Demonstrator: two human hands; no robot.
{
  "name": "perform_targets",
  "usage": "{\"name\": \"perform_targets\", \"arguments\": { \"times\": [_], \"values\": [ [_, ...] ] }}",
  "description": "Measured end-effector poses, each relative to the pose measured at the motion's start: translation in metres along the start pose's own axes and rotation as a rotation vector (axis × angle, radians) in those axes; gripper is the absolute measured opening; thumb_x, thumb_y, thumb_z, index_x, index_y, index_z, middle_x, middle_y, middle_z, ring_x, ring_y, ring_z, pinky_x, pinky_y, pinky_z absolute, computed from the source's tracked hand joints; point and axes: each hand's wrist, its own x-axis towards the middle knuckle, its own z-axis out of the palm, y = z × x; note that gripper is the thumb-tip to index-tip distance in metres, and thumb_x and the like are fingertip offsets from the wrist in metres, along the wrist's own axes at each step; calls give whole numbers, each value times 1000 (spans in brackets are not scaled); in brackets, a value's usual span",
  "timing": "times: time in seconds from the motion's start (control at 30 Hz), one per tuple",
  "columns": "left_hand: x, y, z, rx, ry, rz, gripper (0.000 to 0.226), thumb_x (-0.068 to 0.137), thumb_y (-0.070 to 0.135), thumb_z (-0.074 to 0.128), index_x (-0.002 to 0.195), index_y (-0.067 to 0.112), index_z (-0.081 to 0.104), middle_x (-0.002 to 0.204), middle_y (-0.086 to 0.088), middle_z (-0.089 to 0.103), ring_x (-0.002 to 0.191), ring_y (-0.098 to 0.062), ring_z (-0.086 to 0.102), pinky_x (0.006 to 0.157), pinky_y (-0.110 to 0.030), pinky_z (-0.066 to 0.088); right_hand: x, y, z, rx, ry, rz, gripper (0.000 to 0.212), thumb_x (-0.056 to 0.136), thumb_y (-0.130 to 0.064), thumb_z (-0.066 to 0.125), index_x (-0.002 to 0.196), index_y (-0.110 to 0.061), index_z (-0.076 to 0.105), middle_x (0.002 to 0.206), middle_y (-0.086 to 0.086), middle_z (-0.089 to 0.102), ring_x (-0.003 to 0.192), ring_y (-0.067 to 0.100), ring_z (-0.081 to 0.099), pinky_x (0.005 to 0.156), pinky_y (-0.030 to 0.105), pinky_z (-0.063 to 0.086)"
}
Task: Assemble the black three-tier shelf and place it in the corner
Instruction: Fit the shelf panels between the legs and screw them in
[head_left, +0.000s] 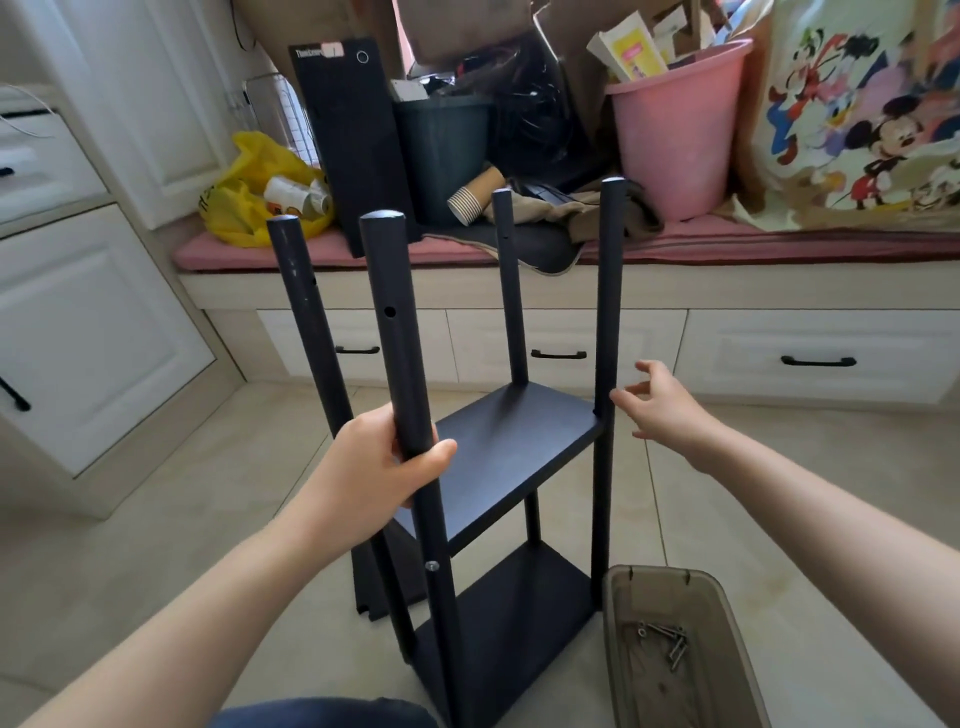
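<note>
Screw tray (660, 570) sitting near right | left grip (374, 467) clenching near-left post (397, 338) | right grip (662, 408) released, hovering beside right post (609, 312) (top tier missing) | next, likely: fitting spare board (363, 584)

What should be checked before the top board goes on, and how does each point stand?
1. Steadying grip: ok, the left hand grips the front pole.
2. Free hand: ok, the right hand is open beside the right pole and holds nothing.
3. Lower tiers fitted: ok, the middle board and bottom board are in place.
4. Third board near: ok, a spare board stands on the floor at the back left.
5. Fasteners near: ok, screws lie in the tray.
6. Fitted screws tight: cannot tell.
</note>
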Motion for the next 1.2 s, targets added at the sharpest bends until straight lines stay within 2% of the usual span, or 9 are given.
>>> {"name": "perform_targets", "arguments": {
  "times": [0.07, 0.17, 0.27, 0.37, 0.57, 0.73, 0.9, 1.03, 1.2],
  "values": [
    [1, -3, -8, 15, 6, -2, 21, 89, 23, 71, 77, 12, 59, 75, -12, 66, 72, -25, 66, 63, -26, 55, 2, -3, 7, 16, -30, -27, 63, 100, -30, 55, 153, -24, 22, 142, 7, 49, 126, 26, 51, 106, 48, 46],
    [1, -9, -18, 18, -14, 8, 18, 88, 19, 71, 77, 12, 59, 76, -12, 64, 78, -32, 67, 74, -45, 57, 4, -10, 17, 31, -41, -69, 46, 101, -22, 53, 143, -22, 35, 132, 4, 54, 113, 22, 56, 95, 40, 50],
    [2, -14, -24, 20, 2, 20, 16, 88, 17, 71, 79, 11, 59, 76, -12, 63, 77, -32, 67, 73, -50, 57, 5, -15, 20, 63, -42, -68, 24, 100, -17, 54, 123, -17, 45, 114, 12, 61, 106, 29, 61, 95, 51, 53],
    [6, -19, -28, 1, 85, -3, 20, 87, 11, 73, 82, 2, 56, 74, -18, 63, 74, -37, 66, 72, -55, 57, -1, -19, 15, 52, -83, -70, 21, 100, -13, 55, 119, -14, 47, 111, 15, 62, 103, 31, 64, 89, 52, 56],
    [16, -23, -36, 26, 283, 31, 17, 87, 4, 72, 78, 7, 57, 65, 1, 68, 59, -15, 67, 65, -27, 55, -21, -17, 7, 73, -162, -73, 14, 100, -14, 56, 111, -11, 48, 106, 13, 66, 99, 26, 67, 71, 39, 61],
    [22, -20, -32, 45, 272, 33, 15, 87, 6, 71, 81, 8, 57, 70, 3, 69, 60, -14, 68, 66, -33, 55, -37, -9, -14, 68, -223, -39, 9, 102, -19, 52, 109, -14, 50, 104, 10, 70, 95, 22, 71, 70, 42, 63],
    [35, -17, -16, -24, 236, 2, 17, 87, 3, 71, 81, 11, 57, 64, -1, 68, 64, -26, 70, 76, -52, 59, -52, 1, -41, 49, -224, -36, 8, 101, -20, 53, 108, -17, 50, 103, 7, 71, 94, 20, 71, 72, 41, 63],
    [46, -14, -4, -34, 241, 2, 19, 88, 4, 72, 81, 14, 58, 64, 4, 69, 62, -20, 72, 76, -47, 60, -60, 6, -59, 79, -236, -39, 11, 100, -20, 55, 110, -18, 51, 101, 3, 72, 89, 18, 73, 80, 43, 62],
    [63, -13, 6, -17, 198, 25, 15, 93, 16, 72, 91, 19, 57, 82, -4, 71, 68, -12, 73, 76, -38, 60, -69, 16, -69, 95, -207, -79, 9, 98, -19, 58, 104, -24, 54, 99, 3, 74, 88, 17, 73, 75, 36, 62]
  ]
}}
